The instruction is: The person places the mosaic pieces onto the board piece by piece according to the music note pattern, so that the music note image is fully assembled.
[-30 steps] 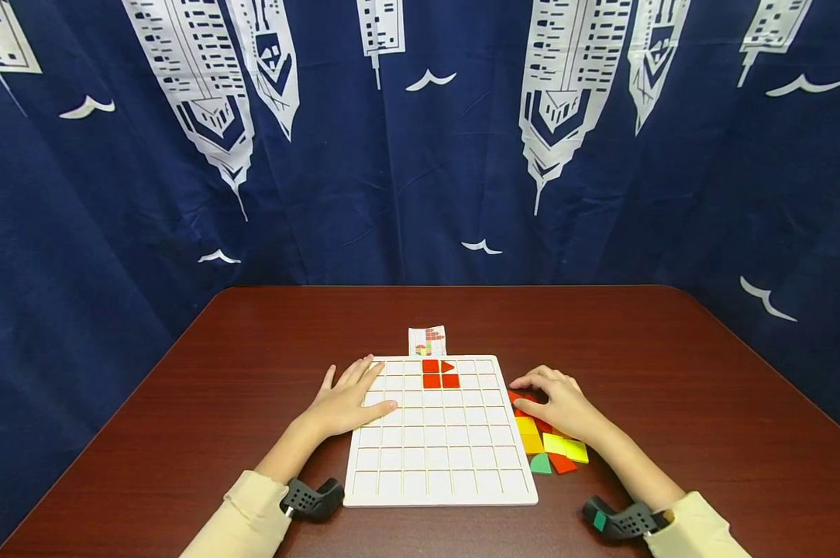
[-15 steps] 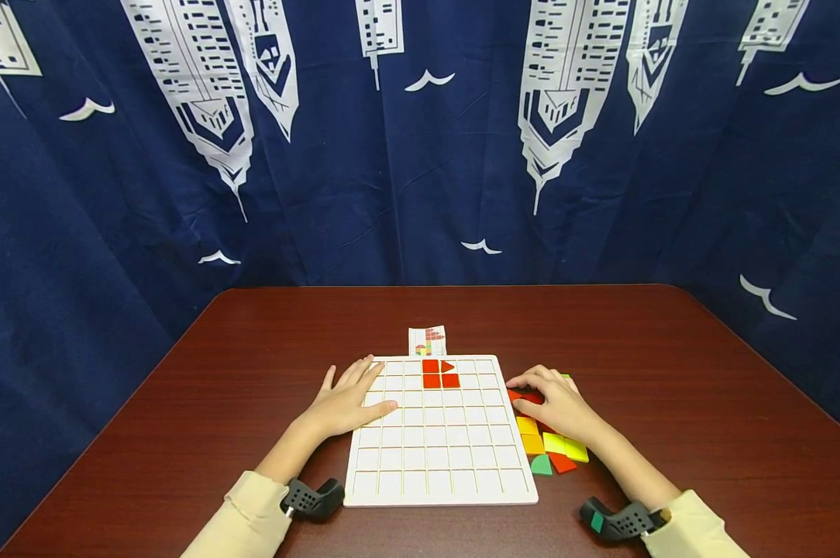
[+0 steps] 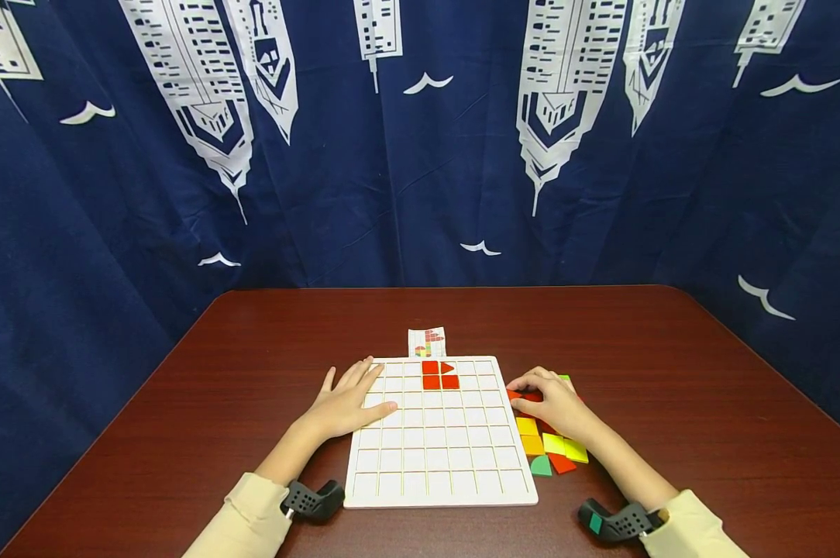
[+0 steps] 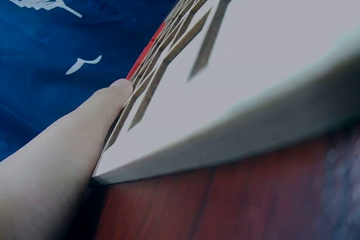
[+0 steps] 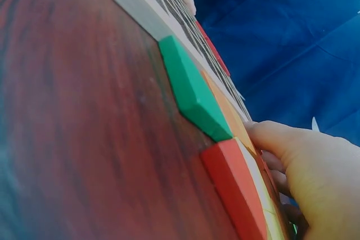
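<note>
In the head view a white gridded board (image 3: 437,457) lies on the table. My left hand (image 3: 346,403) rests flat on its left edge, fingers spread and thumb over the squares; in the left wrist view the thumb (image 4: 107,105) lies along the board's side. Near the top, red tiles (image 3: 431,382) fill several squares, one of them triangular. My right hand (image 3: 555,401) is over the loose pieces beside the board's right edge. Its thumb and index finger pinch a red tile (image 3: 530,397) there; the other fingers are curled and partly hidden.
Yellow-orange tiles (image 3: 529,435), bright yellow tiles (image 3: 565,447), a green quarter-round piece (image 3: 542,465) and a red piece (image 3: 562,463) lie right of the board. A small printed card (image 3: 427,341) touches its far edge. A blue curtain (image 3: 420,178) hangs behind the table.
My right hand has shifted slightly left toward the board, and a bit of green-yellow now shows behind its knuckles. The left hand has stayed put.
</note>
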`<control>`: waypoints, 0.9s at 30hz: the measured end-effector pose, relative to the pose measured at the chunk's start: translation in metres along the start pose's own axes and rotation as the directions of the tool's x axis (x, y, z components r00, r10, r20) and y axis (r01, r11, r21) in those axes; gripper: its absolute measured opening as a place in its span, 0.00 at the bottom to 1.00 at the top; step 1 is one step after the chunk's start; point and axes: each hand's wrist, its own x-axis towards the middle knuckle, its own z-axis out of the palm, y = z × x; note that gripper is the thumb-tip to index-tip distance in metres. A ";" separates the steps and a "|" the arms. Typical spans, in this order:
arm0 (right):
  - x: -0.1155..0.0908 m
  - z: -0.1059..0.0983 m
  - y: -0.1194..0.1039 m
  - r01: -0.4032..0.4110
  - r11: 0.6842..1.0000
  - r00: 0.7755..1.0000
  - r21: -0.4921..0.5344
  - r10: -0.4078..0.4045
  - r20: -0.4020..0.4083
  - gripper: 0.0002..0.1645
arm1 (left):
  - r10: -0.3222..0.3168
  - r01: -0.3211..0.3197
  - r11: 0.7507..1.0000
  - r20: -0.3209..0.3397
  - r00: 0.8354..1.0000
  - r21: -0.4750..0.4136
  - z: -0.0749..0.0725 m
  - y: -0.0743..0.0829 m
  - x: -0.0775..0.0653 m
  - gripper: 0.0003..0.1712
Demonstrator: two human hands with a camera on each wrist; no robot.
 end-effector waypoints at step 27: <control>0.014 0.005 -0.017 -0.152 0.963 0.982 0.222 0.174 -0.080 0.11 | -0.005 0.005 1.000 -0.002 1.000 0.007 -0.001 0.001 0.000 0.47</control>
